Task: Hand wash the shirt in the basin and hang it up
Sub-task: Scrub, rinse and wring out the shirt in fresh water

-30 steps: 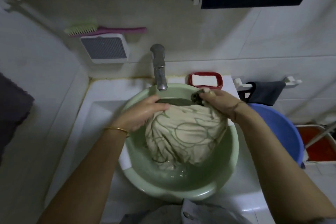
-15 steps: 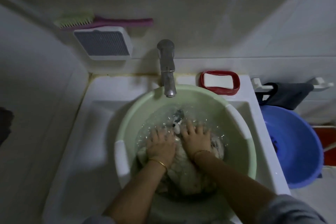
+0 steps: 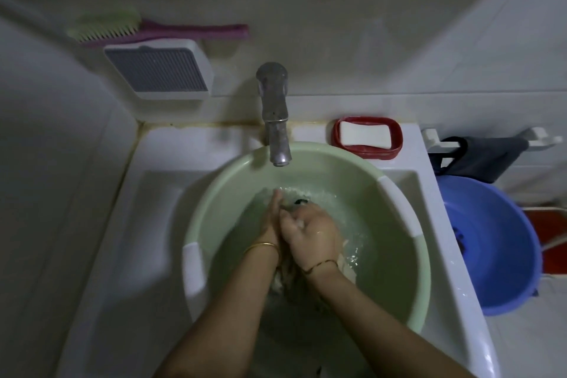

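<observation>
The cream patterned shirt (image 3: 346, 267) lies bunched and mostly under water in the green basin (image 3: 337, 169), which sits in the white sink. Only wet folds show beneath my wrists, and a dark collar bit shows past my fingertips. My right hand (image 3: 311, 233) curls its fingers round a bunch of the shirt at the basin's middle. My left hand (image 3: 271, 218) stands edge-on with straight fingers and presses against the cloth and my right hand. Both forearms reach in from the near edge.
A metal tap (image 3: 274, 120) hangs over the basin's far rim. A red soap dish (image 3: 366, 136) with a white bar sits on the sink's (image 3: 147, 224) back ledge. A blue basin (image 3: 497, 242) stands to the right, a dark cloth (image 3: 481, 156) hangs above it, and a brush (image 3: 153, 29) lies on the wall box.
The shirt, held up over the basin a second ago, went down under flat palms. Now my hands have drawn together, the right one curled round the cloth.
</observation>
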Available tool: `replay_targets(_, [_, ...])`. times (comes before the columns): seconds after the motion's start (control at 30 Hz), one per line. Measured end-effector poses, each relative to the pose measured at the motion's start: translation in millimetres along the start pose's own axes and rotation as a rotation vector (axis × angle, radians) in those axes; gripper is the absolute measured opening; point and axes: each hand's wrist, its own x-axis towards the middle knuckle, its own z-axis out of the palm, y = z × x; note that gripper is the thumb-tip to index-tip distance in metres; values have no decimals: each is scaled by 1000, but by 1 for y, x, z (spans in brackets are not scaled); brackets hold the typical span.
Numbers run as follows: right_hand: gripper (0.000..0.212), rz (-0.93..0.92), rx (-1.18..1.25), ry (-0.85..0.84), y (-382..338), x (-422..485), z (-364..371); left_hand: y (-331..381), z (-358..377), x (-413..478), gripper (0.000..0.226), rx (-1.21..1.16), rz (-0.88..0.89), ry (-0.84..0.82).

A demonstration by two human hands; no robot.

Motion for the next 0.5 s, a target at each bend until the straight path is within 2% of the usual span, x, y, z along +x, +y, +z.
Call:
replay_targets(0.1, [42, -80, -56, 109, 4, 9, 7, -5, 9, -5, 43, 25, -60, 95])
replay_targets(0.17, [38, -56, -87, 91, 9, 19, 5, -5, 10, -6, 36, 97, -60, 152])
replay_targets(0.23, [35, 33, -133, 70, 18, 35, 3, -6, 11, -4, 35, 434, 40, 184])
replay_targets(0.27, [34, 39, -236, 49, 27, 43, 2, -6, 7, -5, 35, 615, 118, 218])
replay_targets(0.33, [39, -21, -514, -58, 47, 50, 3, -8, -1, -6, 34, 895, 375, 298])
replay_targets(0.4, [57, -97, -746, -197, 66, 44, 7, -14, -13, -10, 35, 1233, 665, 408])
replay_targets(0.43, [63, -136, -822, -259, 74, 38, 11, -21, -20, -6, 41, 1457, 721, 410])
replay_targets(0.5, [60, -242, -932, -445, 85, 29, 18, -37, -34, 3, 55, 1850, 603, 405])
